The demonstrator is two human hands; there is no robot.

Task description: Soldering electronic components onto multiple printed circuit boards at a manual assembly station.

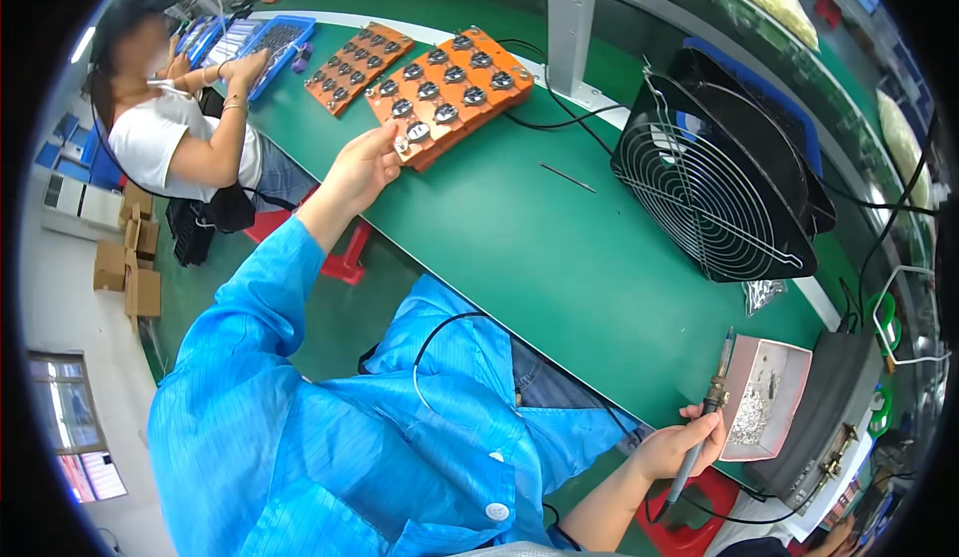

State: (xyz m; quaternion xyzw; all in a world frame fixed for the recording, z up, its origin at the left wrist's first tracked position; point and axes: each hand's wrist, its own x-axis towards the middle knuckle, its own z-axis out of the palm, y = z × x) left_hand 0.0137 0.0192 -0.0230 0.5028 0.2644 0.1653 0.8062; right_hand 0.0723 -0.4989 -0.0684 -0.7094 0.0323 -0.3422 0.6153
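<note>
My left hand (365,167) is closed at the near left corner of an orange fixture board (452,141), thumb and fingers pinching its edge. Rows of small round black-and-silver parts (446,113) sit on that board. At the lower right, my right hand (689,442) is wrapped round a soldering iron (716,393), its tip pointing up and away from me. Beside the iron stands a pinkish open box (737,397) with silvery solder bits inside. The iron and the orange board are far apart.
A second orange board (345,67) lies farther left. A black fan with a wire grille (699,197) stands at the right, cables behind it. A thin dark rod (567,176) lies on the green table (529,247). Another person (190,127) works at a blue tray (290,27).
</note>
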